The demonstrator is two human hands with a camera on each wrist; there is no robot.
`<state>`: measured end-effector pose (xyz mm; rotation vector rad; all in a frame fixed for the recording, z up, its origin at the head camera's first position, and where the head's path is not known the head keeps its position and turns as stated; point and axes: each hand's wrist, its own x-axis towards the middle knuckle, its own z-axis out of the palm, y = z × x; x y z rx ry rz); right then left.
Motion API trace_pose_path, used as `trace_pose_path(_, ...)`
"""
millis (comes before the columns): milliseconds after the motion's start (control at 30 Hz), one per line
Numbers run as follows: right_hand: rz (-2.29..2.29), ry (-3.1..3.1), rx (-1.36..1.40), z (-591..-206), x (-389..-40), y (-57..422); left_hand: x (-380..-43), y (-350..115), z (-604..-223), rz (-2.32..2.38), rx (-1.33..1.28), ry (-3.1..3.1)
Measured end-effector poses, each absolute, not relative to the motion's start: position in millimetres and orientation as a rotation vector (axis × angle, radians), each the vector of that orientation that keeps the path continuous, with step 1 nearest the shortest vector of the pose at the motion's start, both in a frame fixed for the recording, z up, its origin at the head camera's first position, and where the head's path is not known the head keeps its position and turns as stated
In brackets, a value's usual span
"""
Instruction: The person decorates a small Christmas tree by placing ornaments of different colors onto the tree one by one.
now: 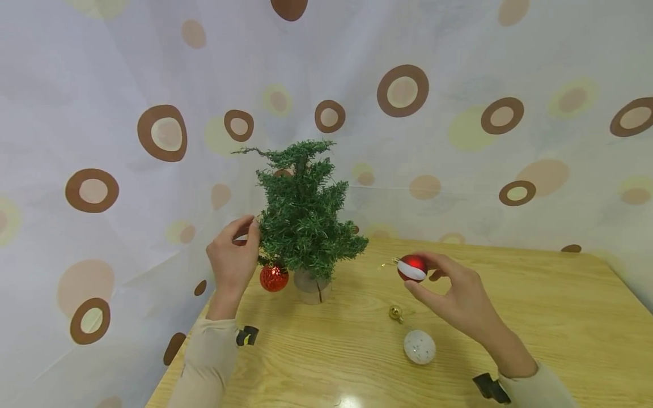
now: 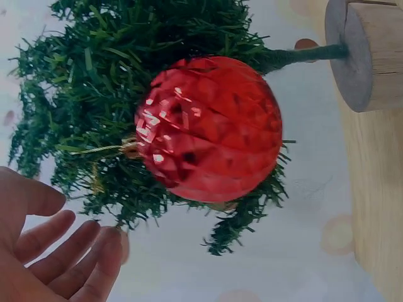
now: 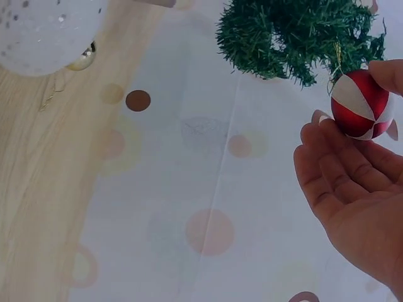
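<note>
Thumb and fingers of my right hand (image 1: 461,294) pinch a red and white Christmas bauble (image 1: 412,267) above the table, its gold loop pointing at the tree. At the left side of a small green Christmas tree (image 1: 308,221), my left hand (image 1: 232,258) has its fingertips right by the branches, the fingers loosely bent and holding nothing. A shiny red dimpled bauble (image 2: 211,129) hangs from a low branch on that side by a gold string. The tree stands on a round wooden base (image 1: 312,290).
On the wooden table (image 1: 551,317) in front of the right hand lie a white speckled bauble (image 1: 420,347) and a small gold bauble (image 1: 395,313). A pale cloth with brown and yellow dots (image 1: 449,187) hangs behind and to the left.
</note>
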<state>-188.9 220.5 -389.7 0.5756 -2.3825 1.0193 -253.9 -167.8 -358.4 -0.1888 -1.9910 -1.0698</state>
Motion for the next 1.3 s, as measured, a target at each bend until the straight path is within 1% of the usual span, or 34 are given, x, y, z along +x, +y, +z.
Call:
trace_pose_path(200,1.023,-2.356,0.571,-383.4,-188.1,214.5,-244.7,-153.2,-349.6,-0.958,-0.288,-1.848)
trace_pose_path(500,1.070,-2.292,0.636,-374.7,-188.2,206.0,-222.2,-109.4,-337.0,-0.865,-0.548,-1.793)
trace_pose_path(833,1.079,-2.250,0.737,-368.3,-187.9,192.8,-208.5,-64.9,-348.5,-0.942,-0.782,-1.873)
trace_pose_path(1100,1.077,-2.191,0.773,-363.2,-182.3,186.2,-205.0,-50.0,-355.2,-0.954,-0.888,-2.034)
trace_pose_path(1300,1.060,-2.139,0.815,-363.5,-181.1,183.6,-206.0,-45.1,-357.9,-0.959,-0.936,-2.035)
